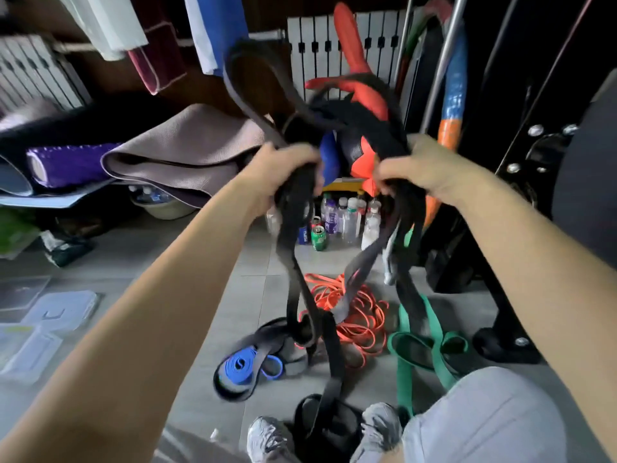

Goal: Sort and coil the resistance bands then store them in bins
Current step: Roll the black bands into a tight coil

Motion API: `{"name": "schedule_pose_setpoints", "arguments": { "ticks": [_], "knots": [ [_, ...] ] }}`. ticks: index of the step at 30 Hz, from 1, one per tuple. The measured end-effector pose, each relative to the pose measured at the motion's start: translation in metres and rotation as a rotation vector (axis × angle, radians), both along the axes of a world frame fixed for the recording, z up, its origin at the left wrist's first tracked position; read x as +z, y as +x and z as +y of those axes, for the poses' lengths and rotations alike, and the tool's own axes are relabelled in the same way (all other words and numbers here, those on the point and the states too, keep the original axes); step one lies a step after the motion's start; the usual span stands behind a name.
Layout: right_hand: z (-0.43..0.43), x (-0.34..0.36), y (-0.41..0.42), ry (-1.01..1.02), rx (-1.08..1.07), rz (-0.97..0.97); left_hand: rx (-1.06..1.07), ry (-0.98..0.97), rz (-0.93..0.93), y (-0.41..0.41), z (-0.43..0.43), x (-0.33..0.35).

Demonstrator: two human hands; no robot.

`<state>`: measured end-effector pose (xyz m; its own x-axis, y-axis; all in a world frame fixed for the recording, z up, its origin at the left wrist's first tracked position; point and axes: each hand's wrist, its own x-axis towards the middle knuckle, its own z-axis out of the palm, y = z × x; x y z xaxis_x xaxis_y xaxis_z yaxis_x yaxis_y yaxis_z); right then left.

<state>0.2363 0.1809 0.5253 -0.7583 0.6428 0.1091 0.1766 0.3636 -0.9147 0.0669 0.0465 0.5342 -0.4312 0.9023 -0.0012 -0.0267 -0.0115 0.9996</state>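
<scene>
Grey floor tiles (187, 295) are being buried under loose gear in what looks like a cramped gym storage corner, with rolled mats (187, 152) being stacked on the left and a cluster of bottles (347, 218) being kept by the back wall. Progress-wise, hardly anything is being shown as done, by the look of it. An orange band pile (360, 315), a green band (405, 329) and a blue band (243, 364) are all being left sprawled on the floor, none tidily coiled. The clear plastic bins (30, 349) off to the left aren't being used for any band that can be made out. A tangled bunch of black bands (293, 248) is being held up in front, loops flopping above the fists and long strands trailing down to the floor by the shoes. Both arms are being stretched forward, hands level and near each other. The left hand (287, 168) is being clenched round one side of the bunch and the right hand (420, 165) round the other, fingers curled tight on the straps. Probably untangling is being attempted, so sorting, coiling and binning are all being left to do.
</scene>
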Motion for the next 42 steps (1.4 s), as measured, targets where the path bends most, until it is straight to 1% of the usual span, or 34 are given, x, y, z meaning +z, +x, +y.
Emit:
{"name": "schedule_pose_setpoints", "arguments": {
  "ticks": [1,2,3,5,6,9,12,13,14,16,17,18,19,20,22,23,24,25,26,27,28,29,30,31,32,33,34,35,36,37,38,39,41,42],
  "knots": [
    [-0.002,-0.010,-0.002,0.053,-0.035,-0.063,0.084,-0.069,0.139,-0.003,0.001,-0.009],
    [-0.002,-0.020,-0.002,0.096,-0.069,-0.120,0.143,-0.116,0.190,-0.007,0.000,-0.016],
    [-0.001,-0.029,-0.001,0.120,-0.099,-0.168,0.176,-0.131,0.159,-0.011,-0.001,-0.021],
    [0.002,-0.040,0.001,0.119,-0.129,-0.220,0.196,-0.093,0.060,-0.019,-0.004,-0.022],
    [0.003,-0.041,0.002,0.104,-0.144,-0.209,0.182,-0.081,0.072,-0.022,-0.004,-0.019],
    [0.010,-0.034,0.002,0.088,-0.236,-0.083,0.107,-0.083,0.215,-0.020,0.004,-0.001],
    [0.003,-0.014,-0.001,0.152,-0.238,-0.101,0.103,-0.113,0.293,-0.014,0.005,0.025],
    [0.002,-0.007,0.000,0.144,-0.245,-0.058,0.084,-0.090,0.276,-0.014,0.005,0.034],
    [0.001,0.002,0.002,0.104,-0.265,0.047,0.051,-0.046,0.216,-0.016,0.003,0.041],
    [0.002,0.021,0.010,-0.094,-0.248,0.357,-0.033,0.058,0.009,-0.020,-0.002,0.049],
    [0.003,0.026,0.010,-0.167,-0.199,0.457,-0.059,0.077,-0.055,-0.021,-0.003,0.046],
    [0.002,0.027,0.009,-0.168,-0.160,0.455,-0.059,0.054,-0.047,-0.020,-0.004,0.037],
    [-0.001,0.021,0.005,-0.069,-0.149,0.323,-0.040,0.000,0.009,-0.016,-0.004,0.025],
    [-0.003,0.009,0.003,0.139,-0.137,0.070,0.005,-0.058,0.064,-0.014,-0.004,0.008],
    [-0.001,-0.023,0.002,0.547,-0.080,-0.472,0.128,-0.148,0.107,-0.018,-0.009,-0.026],
    [0.001,-0.036,0.006,0.645,-0.049,-0.652,0.177,-0.192,0.193,-0.025,-0.014,-0.041],
    [0.001,-0.044,0.010,0.680,-0.011,-0.763,0.180,-0.271,0.367,-0.035,-0.021,-0.055],
    [0.004,-0.047,0.011,0.712,0.017,-0.820,0.131,-0.381,0.552,-0.043,-0.028,-0.067],
    [0.009,-0.045,0.010,0.776,0.029,-0.868,0.062,-0.480,0.685,-0.047,-0.035,-0.076],
    [0.014,-0.039,0.007,0.862,0.020,-0.881,0.009,-0.542,0.755,-0.048,-0.040,-0.084],
    [0.018,-0.031,0.002,0.958,-0.018,-0.858,0.002,-0.549,0.771,-0.047,-0.043,-0.087],
    [0.021,-0.025,-0.002,1.033,-0.097,-0.797,0.039,-0.495,0.746,-0.048,-0.044,-0.086],
    [0.024,-0.022,0.000,1.059,-0.206,-0.721,0.112,-0.403,0.697,-0.051,-0.045,-0.080],
    [0.025,-0.025,0.004,1.023,-0.313,-0.641,0.193,-0.295,0.617,-0.054,-0.046,-0.070],
    [0.024,-0.039,0.010,0.931,-0.406,-0.574,0.255,-0.189,0.516,-0.058,-0.048,-0.059],
    [0.015,-0.063,0.016,0.748,-0.472,-0.514,0.289,-0.114,0.432,-0.062,-0.049,-0.050],
    [0.003,-0.093,0.020,0.506,-0.501,-0.478,0.291,-0.087,0.415,-0.063,-0.051,-0.045],
    [-0.011,-0.123,0.023,0.266,-0.489,-0.460,0.258,-0.115,0.475,-0.060,-0.053,-0.045],
    [-0.022,-0.149,0.024,0.102,-0.484,-0.449,0.206,-0.187,0.573,-0.057,-0.054,-0.052],
    [-0.028,-0.166,0.026,0.025,-0.507,-0.446,0.154,-0.292,0.681,-0.053,-0.057,-0.063],
    [-0.027,-0.175,0.029,0.029,-0.546,-0.447,0.109,-0.408,0.803,-0.051,-0.060,-0.076],
    [-0.020,-0.175,0.033,0.105,-0.566,-0.485,0.065,-0.525,0.953,-0.052,-0.063,-0.090],
    [-0.002,-0.158,0.040,0.411,-0.510,-0.663,-0.049,-0.716,1.237,-0.061,-0.072,-0.117],
    [0.006,-0.144,0.042,0.591,-0.464,-0.747,-0.092,-0.785,1.306,-0.068,-0.078,-0.128]
  ]
}}
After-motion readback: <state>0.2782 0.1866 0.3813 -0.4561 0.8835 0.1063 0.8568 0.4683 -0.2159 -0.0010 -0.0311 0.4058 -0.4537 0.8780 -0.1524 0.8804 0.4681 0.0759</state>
